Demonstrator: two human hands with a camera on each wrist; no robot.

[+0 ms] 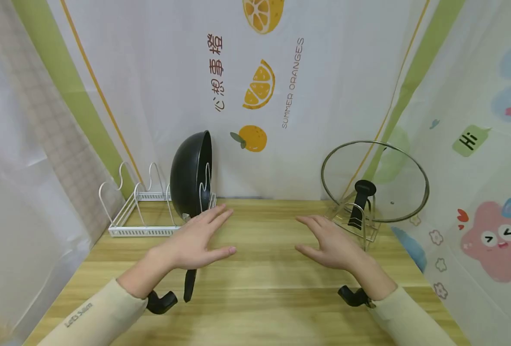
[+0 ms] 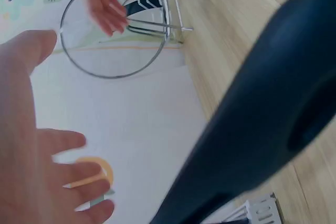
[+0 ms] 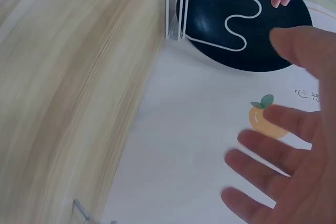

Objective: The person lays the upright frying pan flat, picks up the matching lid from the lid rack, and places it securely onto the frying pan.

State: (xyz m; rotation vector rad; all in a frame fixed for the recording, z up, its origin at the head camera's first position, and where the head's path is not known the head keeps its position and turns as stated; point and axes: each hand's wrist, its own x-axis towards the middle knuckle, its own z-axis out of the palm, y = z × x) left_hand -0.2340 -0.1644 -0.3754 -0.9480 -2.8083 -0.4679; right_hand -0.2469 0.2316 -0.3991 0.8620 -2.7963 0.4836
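My left hand [image 1: 195,240] hovers over the table with its fingers straight and thumb spread, holding nothing. Just beyond it a black wok [image 1: 186,168] stands on its side in a white wire rack [image 1: 145,231]. The wok's black handle [image 1: 189,286] points toward me beneath that hand and looms large in the left wrist view. My right hand [image 1: 331,242], its fingers extended and nothing in it, is held in the air facing the left. Behind it, a round glass lid [image 1: 395,187] with a metal rim and black handle [image 1: 360,204] leans in a small wire stand [image 1: 372,234].
The wood-grain table [image 1: 264,278] runs back to a white curtain [image 1: 164,86] printed with oranges. More printed cloth [image 1: 454,182] closes off the right side. Black curved pieces [image 1: 162,302] show at both wrists. Free slots of the white rack extend left of the wok.
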